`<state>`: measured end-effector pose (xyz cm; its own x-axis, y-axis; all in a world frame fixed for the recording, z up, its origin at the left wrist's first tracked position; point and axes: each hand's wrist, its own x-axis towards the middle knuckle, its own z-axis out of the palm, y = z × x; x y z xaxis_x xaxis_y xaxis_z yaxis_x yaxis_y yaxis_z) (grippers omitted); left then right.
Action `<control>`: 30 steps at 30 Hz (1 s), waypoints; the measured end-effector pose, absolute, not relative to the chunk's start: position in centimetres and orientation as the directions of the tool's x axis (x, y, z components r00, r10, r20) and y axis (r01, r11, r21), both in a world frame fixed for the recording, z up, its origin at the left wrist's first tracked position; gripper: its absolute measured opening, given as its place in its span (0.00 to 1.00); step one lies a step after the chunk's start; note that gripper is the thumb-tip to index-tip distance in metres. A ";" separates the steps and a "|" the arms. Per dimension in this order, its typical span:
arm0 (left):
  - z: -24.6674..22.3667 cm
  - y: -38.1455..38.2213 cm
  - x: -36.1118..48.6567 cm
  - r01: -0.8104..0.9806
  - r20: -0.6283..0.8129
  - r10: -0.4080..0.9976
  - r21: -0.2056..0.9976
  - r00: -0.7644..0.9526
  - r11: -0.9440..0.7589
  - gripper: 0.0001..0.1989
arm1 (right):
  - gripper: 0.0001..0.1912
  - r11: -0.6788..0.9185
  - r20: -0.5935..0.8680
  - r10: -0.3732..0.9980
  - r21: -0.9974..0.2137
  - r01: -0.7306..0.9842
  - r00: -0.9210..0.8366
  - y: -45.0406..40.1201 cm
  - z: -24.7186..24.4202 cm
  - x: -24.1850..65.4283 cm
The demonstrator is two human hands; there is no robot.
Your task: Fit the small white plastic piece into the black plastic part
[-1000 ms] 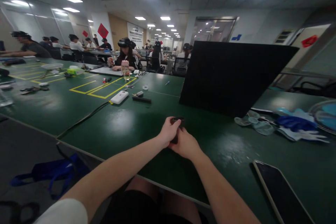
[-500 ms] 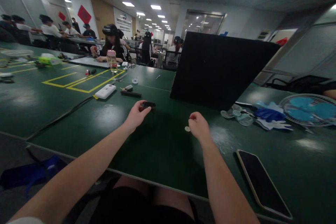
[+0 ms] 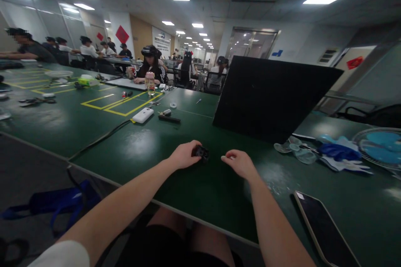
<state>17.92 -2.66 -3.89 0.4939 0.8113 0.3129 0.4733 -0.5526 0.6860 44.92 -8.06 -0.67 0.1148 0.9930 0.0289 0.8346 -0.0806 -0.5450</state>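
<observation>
"Green table [image 3: 125, 183], one black panel [image 3: 272, 100] at one o'clock, one phone [image 3: 326, 227] at four. Containers?"

"One bottle [image 3: 150, 84] at eleven, yellowish liquid inside."

"Hands?"

"Left hand [image 3: 185, 155] grips one black object [image 3: 203, 153], central, long axis roughly ten-to-four; its facing, I can't tell. Right hand [image 3: 239, 162]'s narrow, pinching one pale piece [image 3: 223, 157] at three, apart from it."

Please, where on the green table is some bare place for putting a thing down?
Bare green table lies between the dark cable and left forearm, and between both forearms toward the near edge. Right of the black panel is crowded: gloves and fan.
</observation>
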 end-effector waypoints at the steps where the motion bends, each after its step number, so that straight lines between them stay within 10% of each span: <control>1: -3.9 -2.7 18.0 0.486 0.319 0.806 0.667 0.498 -0.565 0.25 | 0.18 -0.033 0.057 0.995 -0.574 0.818 0.081 -8.3 -0.5 44.2; 11: -3.6 -3.2 18.6 0.450 0.324 0.714 0.599 0.620 -0.662 0.25 | 0.10 0.248 0.224 0.963 -0.510 0.823 -0.151 -9.1 -1.0 38.4; 18: -3.3 -3.1 18.5 0.524 0.297 0.745 0.559 0.597 -0.643 0.25 | 0.23 0.082 0.288 0.953 -0.539 0.838 0.092 -8.0 -1.8 40.3; 30: -3.2 -2.8 18.0 0.604 0.285 0.807 0.547 0.516 -0.580 0.25 | 0.10 -0.016 0.192 0.976 -0.393 0.920 0.099 -8.0 -2.0 42.2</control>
<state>18.01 -2.81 -3.18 0.5164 0.8075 0.2852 0.6041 -0.5795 0.5470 42.18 -7.99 -2.02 0.0995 0.9763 0.1921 0.9195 -0.0164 -0.3927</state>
